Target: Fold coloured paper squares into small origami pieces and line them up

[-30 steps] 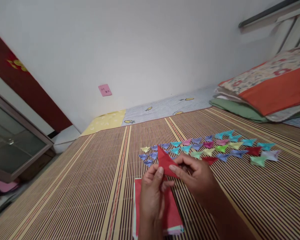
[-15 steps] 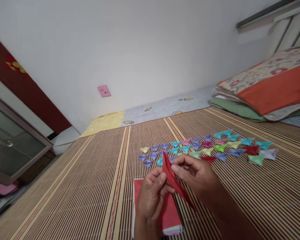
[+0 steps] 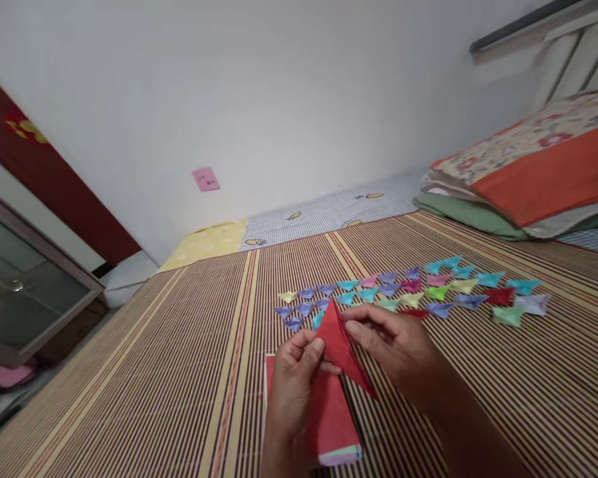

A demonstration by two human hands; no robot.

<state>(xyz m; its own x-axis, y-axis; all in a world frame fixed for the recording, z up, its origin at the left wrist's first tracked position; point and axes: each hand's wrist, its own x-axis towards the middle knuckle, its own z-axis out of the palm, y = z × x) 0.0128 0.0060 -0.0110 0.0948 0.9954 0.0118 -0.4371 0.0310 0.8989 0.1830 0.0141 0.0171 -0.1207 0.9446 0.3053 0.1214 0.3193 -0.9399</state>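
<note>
Between my two hands is a folded red paper [image 3: 339, 348], pointed at its top and lower right ends. My left hand [image 3: 296, 378] pinches its left side, thumb on the near face and fingers behind. On the right edge, my right hand [image 3: 396, 342] grips it between thumb and fingers. Below, partly covered by my left hand and forearm, lies a stack of coloured paper [image 3: 335, 418] with a red sheet on top. Just beyond my hands, small folded paper boats [image 3: 437, 292] in many colours stand in rows; a few are hidden behind my hands and the red paper.
Everything rests on a striped mat [image 3: 179, 372]. Folded bedding [image 3: 543, 172] is piled at the far right, against a white wall [image 3: 299, 99]. A glass-fronted cabinet [image 3: 30, 279] stands at the left, and a pink note [image 3: 206, 179] is stuck on the wall.
The red paper has turned so that its broad flat face shows more, and its lower tip has shifted up and left. Both hands keep their hold.
</note>
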